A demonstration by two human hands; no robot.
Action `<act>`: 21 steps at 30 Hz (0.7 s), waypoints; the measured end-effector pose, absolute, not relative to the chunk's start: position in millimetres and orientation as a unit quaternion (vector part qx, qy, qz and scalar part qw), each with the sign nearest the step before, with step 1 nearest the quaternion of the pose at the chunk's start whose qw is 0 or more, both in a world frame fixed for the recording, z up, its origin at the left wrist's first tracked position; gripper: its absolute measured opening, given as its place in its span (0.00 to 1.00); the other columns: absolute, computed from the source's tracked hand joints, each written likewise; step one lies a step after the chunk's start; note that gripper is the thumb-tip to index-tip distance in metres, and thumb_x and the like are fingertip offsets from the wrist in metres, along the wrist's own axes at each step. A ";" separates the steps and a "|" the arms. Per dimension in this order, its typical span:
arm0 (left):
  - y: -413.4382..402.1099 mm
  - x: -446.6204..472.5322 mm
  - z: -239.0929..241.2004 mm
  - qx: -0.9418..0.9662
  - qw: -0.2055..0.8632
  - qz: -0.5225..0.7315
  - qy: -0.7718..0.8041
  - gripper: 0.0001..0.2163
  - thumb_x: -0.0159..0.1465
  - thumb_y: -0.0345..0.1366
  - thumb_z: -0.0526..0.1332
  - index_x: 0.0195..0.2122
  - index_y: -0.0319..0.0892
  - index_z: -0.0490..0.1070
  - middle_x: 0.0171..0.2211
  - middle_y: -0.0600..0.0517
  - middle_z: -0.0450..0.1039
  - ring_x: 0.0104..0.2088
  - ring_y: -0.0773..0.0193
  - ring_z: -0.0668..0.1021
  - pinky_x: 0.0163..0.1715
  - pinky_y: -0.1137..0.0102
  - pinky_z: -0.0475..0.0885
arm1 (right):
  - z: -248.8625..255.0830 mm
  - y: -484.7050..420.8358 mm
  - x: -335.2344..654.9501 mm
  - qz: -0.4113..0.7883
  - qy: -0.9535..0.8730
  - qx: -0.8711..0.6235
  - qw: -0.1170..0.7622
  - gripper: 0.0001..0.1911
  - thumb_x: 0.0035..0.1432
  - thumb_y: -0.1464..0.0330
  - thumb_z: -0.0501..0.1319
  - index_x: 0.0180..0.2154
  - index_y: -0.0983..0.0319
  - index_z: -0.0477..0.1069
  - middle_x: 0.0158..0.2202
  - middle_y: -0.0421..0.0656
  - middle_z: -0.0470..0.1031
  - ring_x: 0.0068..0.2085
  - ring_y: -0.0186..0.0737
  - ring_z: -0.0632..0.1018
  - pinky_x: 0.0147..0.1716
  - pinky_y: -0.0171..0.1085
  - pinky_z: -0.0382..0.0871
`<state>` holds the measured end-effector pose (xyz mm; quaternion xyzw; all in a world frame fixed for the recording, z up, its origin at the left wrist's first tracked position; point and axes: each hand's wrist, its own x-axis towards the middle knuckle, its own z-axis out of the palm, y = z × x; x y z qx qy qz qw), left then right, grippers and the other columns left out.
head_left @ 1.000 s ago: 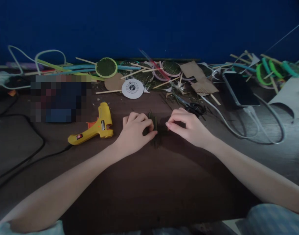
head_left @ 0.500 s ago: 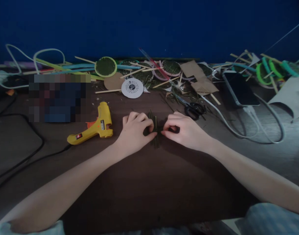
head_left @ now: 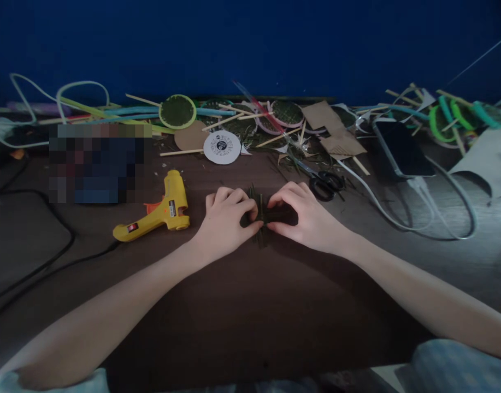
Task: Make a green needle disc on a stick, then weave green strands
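Observation:
Thin dark-green strips (head_left: 261, 203), like grass or leaf blades, lie in a small bunch on the dark table. My left hand (head_left: 228, 221) is closed on them from the left, thumb and forefinger pinching the bunch. At its right side is my right hand (head_left: 310, 218), with thumb and fingertips apart in a loose C. Its thumb tip comes right up to the strips; whether it touches them I cannot tell. Left of my left hand lies a yellow glue gun (head_left: 172, 204). Black-handled scissors (head_left: 326, 184) rest just beyond my right hand.
Along the blue wall runs a clutter of wooden sticks, cardboard pieces (head_left: 342, 144), a white paper disc (head_left: 222, 147) and ring-framed green discs (head_left: 177, 111). A phone (head_left: 401, 147) with a white cable lies at right. A black cord (head_left: 70, 265) trails across the left side.
My right thumb and fingers have parted from a near pinch, the fingers shifting slightly up and away. The left hand keeps its hold in the same place.

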<state>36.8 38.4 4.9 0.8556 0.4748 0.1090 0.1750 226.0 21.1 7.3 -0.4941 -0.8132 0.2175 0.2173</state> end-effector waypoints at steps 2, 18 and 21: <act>38.6 36.7 5.1 0.856 0.178 0.107 0.474 0.08 0.57 0.41 0.61 0.27 0.43 0.66 0.34 0.54 0.67 0.43 0.56 0.64 0.41 0.61 0.55 | 5.9 20.5 225.8 0.208 -0.817 -0.497 0.205 0.12 0.50 0.66 0.64 0.36 0.60 0.64 0.39 0.43 0.67 0.41 0.43 0.65 0.42 0.43 0.59; 38.8 37.0 4.9 0.855 0.177 0.102 0.476 0.08 0.57 0.41 0.61 0.27 0.43 0.66 0.34 0.53 0.67 0.43 0.55 0.64 0.41 0.60 0.55 | 2.2 22.4 225.0 0.195 -0.822 -0.506 0.176 0.16 0.47 0.64 0.66 0.36 0.59 0.64 0.40 0.44 0.67 0.42 0.45 0.65 0.42 0.44 0.59; 38.9 37.2 4.5 0.855 0.175 0.103 0.478 0.08 0.57 0.41 0.61 0.27 0.43 0.67 0.34 0.53 0.67 0.43 0.55 0.64 0.40 0.60 0.55 | 1.8 22.9 224.5 0.197 -0.817 -0.510 0.181 0.17 0.46 0.64 0.66 0.37 0.59 0.64 0.41 0.44 0.67 0.42 0.45 0.66 0.42 0.45 0.60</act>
